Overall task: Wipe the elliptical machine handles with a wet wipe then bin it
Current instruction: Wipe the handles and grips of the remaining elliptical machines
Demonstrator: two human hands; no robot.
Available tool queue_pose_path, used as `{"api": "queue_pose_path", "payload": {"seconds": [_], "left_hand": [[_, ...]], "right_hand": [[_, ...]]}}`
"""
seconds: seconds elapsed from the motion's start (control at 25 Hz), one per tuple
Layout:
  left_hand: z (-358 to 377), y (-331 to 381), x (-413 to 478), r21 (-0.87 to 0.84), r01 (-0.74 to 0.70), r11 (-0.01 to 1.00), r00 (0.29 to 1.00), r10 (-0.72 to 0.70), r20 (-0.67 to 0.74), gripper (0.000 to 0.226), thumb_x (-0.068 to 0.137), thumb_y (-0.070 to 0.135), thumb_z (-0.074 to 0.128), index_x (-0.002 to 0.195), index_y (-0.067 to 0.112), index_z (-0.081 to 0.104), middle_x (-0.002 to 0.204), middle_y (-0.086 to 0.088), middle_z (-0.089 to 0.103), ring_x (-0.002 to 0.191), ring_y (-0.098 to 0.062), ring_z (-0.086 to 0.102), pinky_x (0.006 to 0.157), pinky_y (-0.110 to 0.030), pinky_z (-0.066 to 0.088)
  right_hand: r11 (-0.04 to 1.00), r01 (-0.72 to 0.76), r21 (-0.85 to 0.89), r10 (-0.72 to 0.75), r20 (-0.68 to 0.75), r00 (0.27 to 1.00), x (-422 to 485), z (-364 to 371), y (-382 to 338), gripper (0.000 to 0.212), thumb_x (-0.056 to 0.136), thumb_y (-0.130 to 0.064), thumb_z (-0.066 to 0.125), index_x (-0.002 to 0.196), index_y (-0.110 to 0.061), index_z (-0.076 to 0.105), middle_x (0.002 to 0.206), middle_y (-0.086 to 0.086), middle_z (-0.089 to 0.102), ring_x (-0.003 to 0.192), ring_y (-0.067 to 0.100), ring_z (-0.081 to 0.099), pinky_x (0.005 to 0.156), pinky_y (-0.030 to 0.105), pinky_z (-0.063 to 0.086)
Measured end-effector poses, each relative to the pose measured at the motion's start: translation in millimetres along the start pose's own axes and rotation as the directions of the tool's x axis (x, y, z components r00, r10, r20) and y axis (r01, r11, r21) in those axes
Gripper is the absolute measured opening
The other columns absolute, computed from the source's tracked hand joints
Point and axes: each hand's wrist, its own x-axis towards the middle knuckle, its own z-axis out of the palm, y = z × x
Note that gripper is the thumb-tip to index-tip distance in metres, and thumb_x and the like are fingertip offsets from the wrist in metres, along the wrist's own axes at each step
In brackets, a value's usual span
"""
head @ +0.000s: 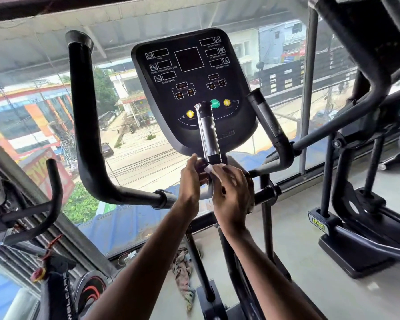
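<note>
Item: floor rag (183, 273), lay crumpled well below the console (194, 88).
Item: right hand (232, 195), just under the console, fingers closed on the white wet wipe (211, 169) and pressed it to the base of the sensor handle (207, 132), apparently to rub it.
Item: left hand (191, 181), beside it, curled round that base, likely steadying.
Item: long swing handle (83, 112), stood left of the console, unheld.
</note>
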Motion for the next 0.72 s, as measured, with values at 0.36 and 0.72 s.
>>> {"api": "queue_pose_path", "payload": {"seconds": [0.36,0.72], "left_hand": [[3,8,-6,0.042,0.024,0.999,1.000,-0.025,0.010,0.045,0.109,0.036,0.034,0.085,0.017,0.068,0.070,0.008,0.073,0.073,-0.013,0.063,0.078,-0.032,0.046],[-4,13,-4,0.089,0.082,0.993,0.993,-0.090,0.083,0.046,0.108,0.043,0.034,0.094,0.014,0.066,0.080,0.002,0.071,0.079,-0.018,0.064,0.078,-0.032,0.048]], "right_hand": [[0.997,-0.076,0.027,0.076,0.007,0.997,-10,6,-6,0.016,0.093,-0.005,0.074,0.108,-0.009,0.078,0.104,0.004,0.070,0.098,0.017,0.066,0.092,0.017,0.048],[0.996,-0.084,0.028,0.084,-0.012,0.996,2,10,-10,0.017,0.091,-0.006,0.078,0.107,-0.010,0.080,0.104,0.005,0.069,0.096,0.016,0.063,0.092,0.011,0.046]]}}
